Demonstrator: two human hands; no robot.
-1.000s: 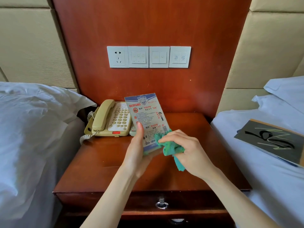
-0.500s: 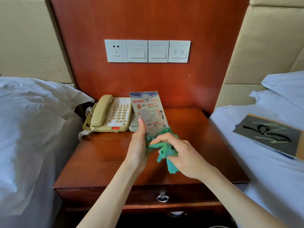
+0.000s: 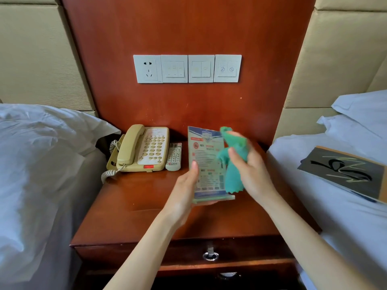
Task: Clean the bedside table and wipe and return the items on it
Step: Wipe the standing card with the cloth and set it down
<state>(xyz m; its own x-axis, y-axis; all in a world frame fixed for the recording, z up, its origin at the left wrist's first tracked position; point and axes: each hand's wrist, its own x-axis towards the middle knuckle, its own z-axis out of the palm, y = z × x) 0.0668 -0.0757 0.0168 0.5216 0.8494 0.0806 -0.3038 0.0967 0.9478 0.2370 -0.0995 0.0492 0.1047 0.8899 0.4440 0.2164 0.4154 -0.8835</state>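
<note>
My left hand (image 3: 184, 189) holds a clear acrylic sign stand (image 3: 206, 164) with a printed card, lifted upright above the wooden bedside table (image 3: 129, 208). Its thumb lies on the card's left edge and its fingers go under the base. My right hand (image 3: 250, 170) grips a green cloth (image 3: 231, 162) against the card's right side; the cloth hangs down over the card face. A beige telephone (image 3: 144, 149) and a small white remote (image 3: 174, 156) sit at the table's back left.
White bedding (image 3: 41, 174) lies left of the table. On the right bed rests a dark framed board (image 3: 347, 172). A socket and switch panel (image 3: 187, 68) is on the wooden wall panel. A drawer with a metal pull (image 3: 210, 255) faces me.
The sign stand has shifted right and up, uncovering the remote. My right hand with the cloth rose from the card's lower edge to its upper right side.
</note>
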